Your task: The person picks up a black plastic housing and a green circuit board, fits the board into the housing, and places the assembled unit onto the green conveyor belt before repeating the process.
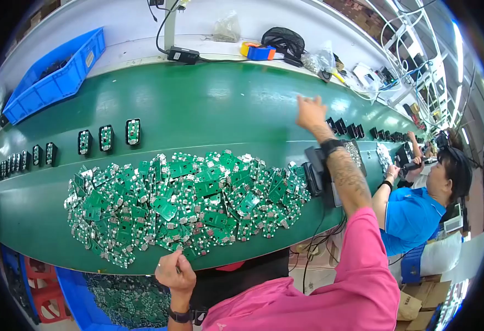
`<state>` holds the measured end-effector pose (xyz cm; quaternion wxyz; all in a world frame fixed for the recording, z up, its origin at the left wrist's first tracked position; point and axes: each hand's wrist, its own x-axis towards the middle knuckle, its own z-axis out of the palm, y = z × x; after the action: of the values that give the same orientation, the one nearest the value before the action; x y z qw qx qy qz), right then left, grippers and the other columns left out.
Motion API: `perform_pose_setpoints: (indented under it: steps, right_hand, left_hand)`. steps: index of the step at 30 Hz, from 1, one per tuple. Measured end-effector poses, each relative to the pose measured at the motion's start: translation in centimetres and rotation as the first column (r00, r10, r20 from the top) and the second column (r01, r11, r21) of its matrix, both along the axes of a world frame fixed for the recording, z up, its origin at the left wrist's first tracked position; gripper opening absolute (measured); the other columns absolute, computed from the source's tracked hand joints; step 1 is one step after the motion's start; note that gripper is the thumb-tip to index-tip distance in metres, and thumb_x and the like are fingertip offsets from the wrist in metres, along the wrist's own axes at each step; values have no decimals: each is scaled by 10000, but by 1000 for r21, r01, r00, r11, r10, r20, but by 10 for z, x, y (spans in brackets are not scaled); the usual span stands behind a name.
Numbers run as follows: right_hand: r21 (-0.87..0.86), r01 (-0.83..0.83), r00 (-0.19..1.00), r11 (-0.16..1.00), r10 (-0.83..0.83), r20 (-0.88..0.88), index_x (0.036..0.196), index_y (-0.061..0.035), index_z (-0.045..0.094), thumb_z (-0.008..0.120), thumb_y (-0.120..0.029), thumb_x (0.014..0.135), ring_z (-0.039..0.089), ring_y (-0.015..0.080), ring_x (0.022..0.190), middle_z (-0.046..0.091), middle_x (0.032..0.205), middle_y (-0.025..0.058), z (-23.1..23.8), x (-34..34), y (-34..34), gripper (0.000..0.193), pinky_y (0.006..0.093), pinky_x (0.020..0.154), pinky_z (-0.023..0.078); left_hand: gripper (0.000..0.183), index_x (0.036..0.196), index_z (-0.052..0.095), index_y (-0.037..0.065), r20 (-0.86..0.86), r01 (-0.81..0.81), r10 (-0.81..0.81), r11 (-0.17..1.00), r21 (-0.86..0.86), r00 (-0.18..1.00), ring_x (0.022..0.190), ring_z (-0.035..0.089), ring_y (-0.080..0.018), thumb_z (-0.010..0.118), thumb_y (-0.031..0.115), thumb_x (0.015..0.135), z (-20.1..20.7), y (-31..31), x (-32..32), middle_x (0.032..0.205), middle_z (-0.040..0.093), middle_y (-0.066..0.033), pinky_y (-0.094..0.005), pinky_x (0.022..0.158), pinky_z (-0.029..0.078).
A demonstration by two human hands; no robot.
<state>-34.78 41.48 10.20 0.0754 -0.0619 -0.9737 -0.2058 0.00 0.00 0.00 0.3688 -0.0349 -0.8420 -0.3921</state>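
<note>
A wide pile of small green circuit boards (198, 201) lies on the green bench in front of me. At its near edge is my left hand (175, 270), with fingers curled and thumb and forefinger drawn together. Whatever they may hold is too small to make out. My right arm stretches far forward, and my right hand (312, 113) hovers over the bench with fingers apart and nothing in them. Nearest to it, on the right, stand several black housings (340, 126). To the left, another black housing (133, 132) with a board in it stands in a row of similar ones.
A blue bin (60, 74) stands at the far left. Beside the pile's right end are black devices (314, 177) with cables. Below the bench edge, a blue crate (95, 314) holds more boards. A co-worker in a blue shirt (413, 215) works at the right.
</note>
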Motion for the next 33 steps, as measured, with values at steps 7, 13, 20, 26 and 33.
perform_pose_setpoints:
  steps: [7,13,20,26,33]
  right_hand:
    - [-60,36,982,998,-24,188,1253,-110,593,688,-248,716,494,405,1217,657,1191,144,1,14,89,562,562,969,442]
    - [-559,-159,960,814,261,107,1105,12,624,752,-295,717,597,389,1018,693,971,216,44,69,-8,511,438,867,501]
    - [-921,-257,742,292,671,6,1242,-6,532,839,-338,731,581,325,972,615,1035,159,45,266,-120,682,421,843,478]
    - [-824,-397,881,405,420,-219,1241,-15,567,808,-223,764,578,301,956,586,1044,155,6,269,-105,573,384,790,491]
    - [-616,-449,891,647,379,-251,1198,-3,586,763,-218,808,591,330,901,575,970,136,-25,250,-93,479,410,757,496]
  left_hand:
    - [106,937,629,-9,-12,-22,22,1000,19,1000,566,557,-223,560,-4,857,12,4,5,749,629,-129,-314,496,410]
    - [363,1185,539,-37,210,208,-276,931,299,938,684,653,-186,656,-18,842,41,50,17,942,650,-137,-274,603,547]
    - [945,1490,305,102,207,477,-567,802,361,797,1102,622,-323,856,107,722,58,122,-9,1520,272,-280,-330,743,605]
    - [800,1420,332,51,228,307,-691,559,770,686,1080,555,-233,696,-70,718,50,110,8,1395,379,-165,-321,796,571]
    - [805,1428,273,62,74,156,-681,270,950,729,1000,599,-252,639,-67,723,60,108,3,1393,382,-152,-376,814,575]
